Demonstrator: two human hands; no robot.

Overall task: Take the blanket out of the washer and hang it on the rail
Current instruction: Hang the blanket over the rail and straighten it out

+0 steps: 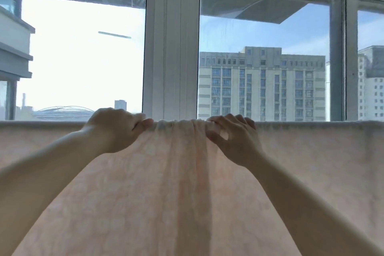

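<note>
A pale pink patterned blanket (166,193) hangs draped over a horizontal rail across the whole width of the view; the rail itself is hidden under the fabric. Its top fold is bunched into gathers in the middle, between my hands. My left hand (116,129) grips the top fold just left of the gathers, fingers curled over it. My right hand (232,139) grips the fold just right of them, thumb on the near side and fingers hooked over the top. The washer is out of view.
Directly behind the blanket stands a large window with a white frame post (170,48) in the middle. Tall buildings (261,85) and sky show through the glass. The hanging blanket fills the lower half of the view.
</note>
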